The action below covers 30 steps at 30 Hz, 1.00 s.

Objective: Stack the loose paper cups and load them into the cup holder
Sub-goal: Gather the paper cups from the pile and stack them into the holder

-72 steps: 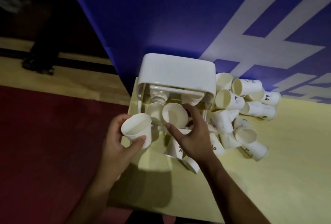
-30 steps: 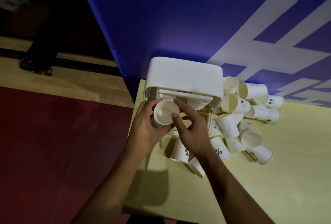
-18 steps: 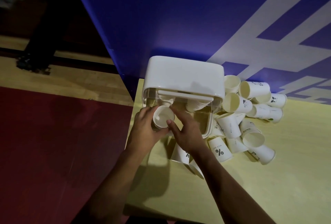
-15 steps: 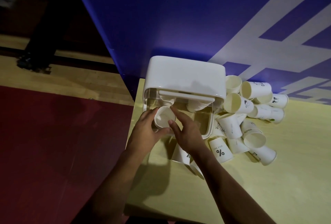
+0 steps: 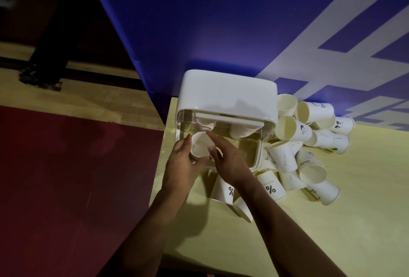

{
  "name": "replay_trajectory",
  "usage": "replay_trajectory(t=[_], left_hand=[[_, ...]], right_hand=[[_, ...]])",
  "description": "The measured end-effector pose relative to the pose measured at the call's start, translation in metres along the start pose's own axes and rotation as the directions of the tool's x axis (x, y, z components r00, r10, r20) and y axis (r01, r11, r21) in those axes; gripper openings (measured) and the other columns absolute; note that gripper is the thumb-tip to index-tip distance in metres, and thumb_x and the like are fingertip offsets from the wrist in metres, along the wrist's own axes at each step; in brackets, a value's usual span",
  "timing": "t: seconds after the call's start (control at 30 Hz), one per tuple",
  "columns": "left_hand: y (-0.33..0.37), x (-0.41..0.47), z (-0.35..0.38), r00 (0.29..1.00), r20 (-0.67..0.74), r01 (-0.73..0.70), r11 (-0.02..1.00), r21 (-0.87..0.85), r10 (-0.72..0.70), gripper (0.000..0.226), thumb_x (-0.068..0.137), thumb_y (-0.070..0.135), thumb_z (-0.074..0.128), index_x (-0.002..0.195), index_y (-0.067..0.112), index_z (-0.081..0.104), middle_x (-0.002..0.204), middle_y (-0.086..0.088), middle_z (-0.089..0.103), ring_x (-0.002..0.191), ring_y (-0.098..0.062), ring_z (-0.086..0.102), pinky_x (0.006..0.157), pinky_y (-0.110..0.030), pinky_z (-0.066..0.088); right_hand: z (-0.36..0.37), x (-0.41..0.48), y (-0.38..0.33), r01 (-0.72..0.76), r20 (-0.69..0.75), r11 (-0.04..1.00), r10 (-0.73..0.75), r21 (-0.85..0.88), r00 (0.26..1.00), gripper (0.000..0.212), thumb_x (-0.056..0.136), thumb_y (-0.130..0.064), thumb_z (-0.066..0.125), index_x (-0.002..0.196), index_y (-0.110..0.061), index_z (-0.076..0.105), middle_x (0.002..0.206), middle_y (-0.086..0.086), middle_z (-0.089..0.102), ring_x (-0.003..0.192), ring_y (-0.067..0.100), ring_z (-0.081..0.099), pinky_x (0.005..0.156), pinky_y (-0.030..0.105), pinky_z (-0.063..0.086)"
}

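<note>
Left hand (image 5: 180,161) wrapped around a white paper cup (image 5: 200,147), thumb on the near side, fingers round the far-left side; cup mouth faces the camera. Right hand (image 5: 228,158) is on the same cup from the other side, index finger along its upper-right rim, thumb at the lower-right rim, so both hands grip that one cup. The cup sits at the open front of the cup holder (image 5: 228,95), in its left part, just past the fingertips. Holder is a white box with a solid white top and see-through walls, standing right beyond both hands against the blue wall panel (image 5: 221,22). Inside it, up and right of the right hand's fingers, a stack of cups (image 5: 240,131) hangs in the right part; more cup rims show just above the held cup, count not readable. Loose cups (image 5: 309,143) lie in a heap right of the right hand and holder, most on their sides, some mouth-up, touching each other. Two cups printed with "%" (image 5: 269,184) sit close to the right wrist, one partly under the forearm. All of it is on a pale yellow table (image 5: 332,232); left of the left arm the table edge drops to a dark red floor (image 5: 66,177).
</note>
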<state>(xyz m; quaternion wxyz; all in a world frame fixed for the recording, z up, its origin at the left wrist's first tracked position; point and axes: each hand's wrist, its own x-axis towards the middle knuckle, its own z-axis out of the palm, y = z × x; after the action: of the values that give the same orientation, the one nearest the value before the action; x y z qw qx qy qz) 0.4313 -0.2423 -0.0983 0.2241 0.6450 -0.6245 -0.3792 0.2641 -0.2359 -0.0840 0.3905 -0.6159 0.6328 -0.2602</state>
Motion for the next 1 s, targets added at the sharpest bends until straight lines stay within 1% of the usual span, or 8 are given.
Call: replay_trajectory(t=[0.13,0.23,0.3,0.37,0.53,0.67,0.83,1.0], left_hand=[[0.003,-0.003,-0.002,1.0,-0.004,0.013,1.0,0.005,-0.013,0.085,0.075,0.054,0.082,0.147,0.029,0.047,0.13,0.007,0.057,0.107,-0.011,0.065,0.086,-0.036,0.059],[0.013,-0.017,-0.007,0.997,-0.074,0.008,1.0,0.005,-0.008,0.106,0.067,0.064,0.082,0.155,0.029,0.034,0.143,0.003,0.048,0.127,-0.019,0.054,0.089,-0.038,0.057],[0.032,-0.034,-0.009,0.982,-0.174,-0.06,0.995,0.075,0.073,0.099,0.071,0.066,0.078,0.151,0.021,0.041,0.143,-0.002,0.049,0.129,-0.024,0.047,0.093,-0.034,0.049],[0.061,-0.051,-0.004,0.975,-0.176,-0.126,0.989,0.079,0.138,0.083,0.078,0.062,0.074,0.144,0.02,0.047,0.139,0.0,0.049,0.127,-0.021,0.046,0.093,-0.032,0.046],[0.138,-0.062,0.059,0.935,0.063,-0.354,0.932,0.079,0.349,0.06,0.086,0.057,0.062,0.134,0.023,0.053,0.134,0.005,0.052,0.12,-0.015,0.054,0.09,-0.033,0.055],[0.187,-0.048,0.123,0.874,0.197,-0.468,0.879,0.094,0.444,0.063,0.083,0.053,0.069,0.134,0.019,0.055,0.135,0.001,0.054,0.119,-0.019,0.054,0.091,-0.035,0.053],[0.204,-0.029,0.197,0.799,0.425,-0.578,0.737,0.351,0.425,0.086,0.074,0.057,0.078,0.146,0.02,0.046,0.141,-0.005,0.05,0.124,-0.029,0.052,0.101,-0.042,0.043],[0.194,-0.037,0.245,0.823,0.47,-0.56,0.59,0.581,0.319,0.097,0.073,0.057,0.076,0.152,0.025,0.031,0.145,-0.005,0.048,0.127,-0.029,0.047,0.103,-0.044,0.036]], right_hand=[[-0.006,-0.004,-0.004,-0.037,0.021,0.999,0.037,0.008,0.999,0.05,0.107,-0.037,0.05,0.155,-0.028,0.042,0.152,0.0,0.054,0.139,0.013,0.049,0.108,0.007,0.031],[-0.014,-0.017,-0.006,-0.104,-0.054,0.993,0.107,0.058,0.993,0.052,0.106,-0.05,0.047,0.154,-0.031,0.044,0.15,-0.005,0.056,0.135,0.012,0.053,0.112,0.027,0.042],[-0.027,-0.034,-0.003,-0.142,-0.121,0.986,0.152,0.089,0.981,0.048,0.106,-0.052,0.046,0.147,-0.028,0.055,0.143,-0.007,0.061,0.128,0.01,0.058,0.107,0.038,0.05],[-0.045,-0.052,0.002,-0.15,-0.195,0.984,0.165,0.092,0.967,0.04,0.106,-0.046,0.049,0.136,-0.025,0.065,0.131,-0.01,0.068,0.116,0.004,0.062,0.097,0.035,0.055],[-0.104,-0.103,0.033,-0.228,-0.342,0.959,0.274,0.169,0.899,0.02,0.104,-0.024,0.058,0.11,-0.028,0.077,0.091,-0.035,0.07,0.091,-0.005,0.068,0.078,0.021,0.055],[-0.153,-0.147,0.079,-0.3,-0.418,0.932,0.36,0.204,0.834,0.02,0.105,-0.026,0.056,0.106,-0.028,0.076,0.089,-0.019,0.075,0.084,0.004,0.07,0.071,0.023,0.053],[-0.194,-0.183,0.128,-0.368,-0.476,0.889,0.457,0.272,0.752,0.023,0.105,-0.022,0.057,0.098,-0.04,0.07,0.086,-0.021,0.073,0.081,0.0,0.068,0.069,0.016,0.05],[-0.214,-0.193,0.169,-0.421,-0.416,0.859,0.51,0.292,0.753,0.018,0.104,-0.023,0.058,0.104,-0.023,0.076,0.088,-0.021,0.072,0.083,-0.007,0.066,0.068,0.008,0.045]])
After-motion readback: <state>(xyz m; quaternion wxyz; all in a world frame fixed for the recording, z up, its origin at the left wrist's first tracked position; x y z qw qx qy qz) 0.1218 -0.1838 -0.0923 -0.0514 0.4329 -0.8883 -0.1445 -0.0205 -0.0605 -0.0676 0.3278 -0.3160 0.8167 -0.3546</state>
